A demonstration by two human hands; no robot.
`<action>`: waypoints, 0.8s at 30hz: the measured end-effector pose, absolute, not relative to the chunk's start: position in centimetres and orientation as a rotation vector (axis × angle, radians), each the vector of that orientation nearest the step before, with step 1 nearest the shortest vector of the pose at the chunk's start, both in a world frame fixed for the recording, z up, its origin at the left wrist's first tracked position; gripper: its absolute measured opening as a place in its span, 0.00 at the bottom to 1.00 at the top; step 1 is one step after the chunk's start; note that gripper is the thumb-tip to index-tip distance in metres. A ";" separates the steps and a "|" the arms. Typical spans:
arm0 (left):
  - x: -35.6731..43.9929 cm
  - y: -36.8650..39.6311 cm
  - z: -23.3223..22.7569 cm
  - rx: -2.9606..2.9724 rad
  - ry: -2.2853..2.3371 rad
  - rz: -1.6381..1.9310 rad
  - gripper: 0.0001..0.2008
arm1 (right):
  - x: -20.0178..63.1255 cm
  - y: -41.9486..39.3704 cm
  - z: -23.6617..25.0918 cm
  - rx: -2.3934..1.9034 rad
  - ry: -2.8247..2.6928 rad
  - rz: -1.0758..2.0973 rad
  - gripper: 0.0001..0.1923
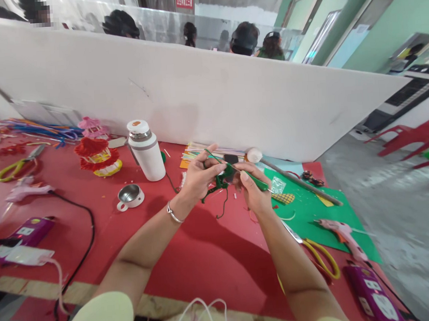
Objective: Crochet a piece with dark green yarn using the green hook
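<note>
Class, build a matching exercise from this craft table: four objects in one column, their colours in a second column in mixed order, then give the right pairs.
Objects
1. flask
2. glue gun
3. scissors
4. foam sheet

Colours
A. green
B. yellow handles
C. white
D. pink

Pairs: 1-C, 2-D, 3-B, 4-A
</note>
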State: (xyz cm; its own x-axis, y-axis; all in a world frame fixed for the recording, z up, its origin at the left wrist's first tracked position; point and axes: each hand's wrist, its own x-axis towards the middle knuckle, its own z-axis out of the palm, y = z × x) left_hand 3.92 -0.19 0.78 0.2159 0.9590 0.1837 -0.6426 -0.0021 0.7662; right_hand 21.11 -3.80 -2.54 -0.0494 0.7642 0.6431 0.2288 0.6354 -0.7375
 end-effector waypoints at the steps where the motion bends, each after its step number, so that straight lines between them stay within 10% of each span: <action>1: 3.9 -0.2 0.7 0.876 0.460 1.339 0.45 | 20.9 -3.8 -2.5 -0.835 -1.503 0.642 0.12; 7: 4.2 -0.1 -0.3 0.946 0.494 1.327 0.44 | 20.2 -3.7 -2.4 -0.727 -1.249 1.056 0.14; 24: 4.2 0.7 -1.2 1.093 0.479 1.317 0.46 | 21.4 -4.2 -1.9 -0.887 -1.527 0.697 0.18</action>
